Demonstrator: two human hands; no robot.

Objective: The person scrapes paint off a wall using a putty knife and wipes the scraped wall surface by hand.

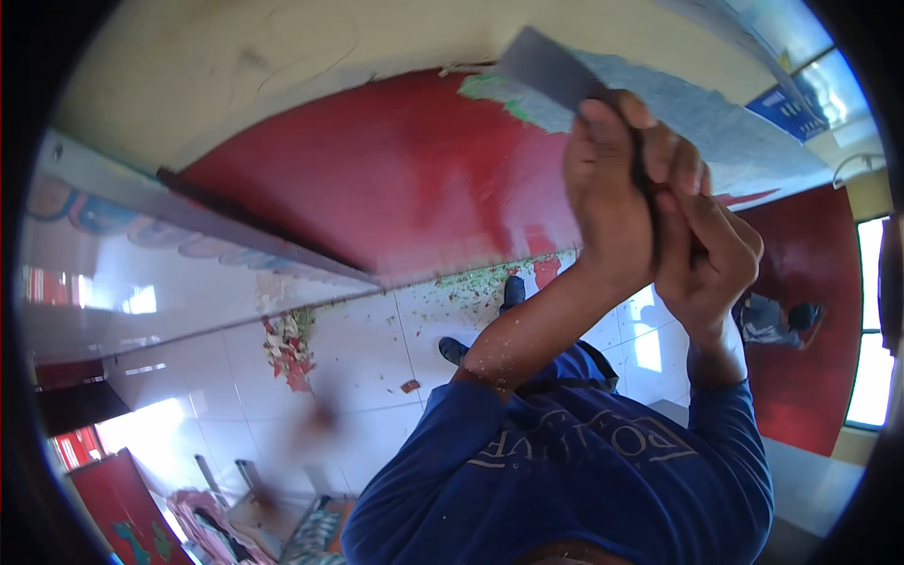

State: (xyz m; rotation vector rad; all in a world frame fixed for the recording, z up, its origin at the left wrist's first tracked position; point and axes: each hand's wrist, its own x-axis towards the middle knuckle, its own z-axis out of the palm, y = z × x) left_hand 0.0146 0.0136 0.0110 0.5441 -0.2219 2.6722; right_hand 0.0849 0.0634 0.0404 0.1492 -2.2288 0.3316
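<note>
My left hand (607, 193) and my right hand (706, 235) are raised together, both closed on the dark handle of a flat metal scraper (546, 71), blade upward. The blade shows against the upper wall; whether it touches is unclear. Behind it, the red lower band (377, 188) of the cream wall (282, 47) has a bared grey patch (692, 122) edged with flaking green paint (485, 92).
Paint chips (287, 348) litter the white tiled floor (358, 358) around my shoes (513, 292). A long white board (141, 226) runs along the left. Another person (772, 320) works by a red wall at right. Cloths (202, 527) and a red panel (122, 499) lie lower left.
</note>
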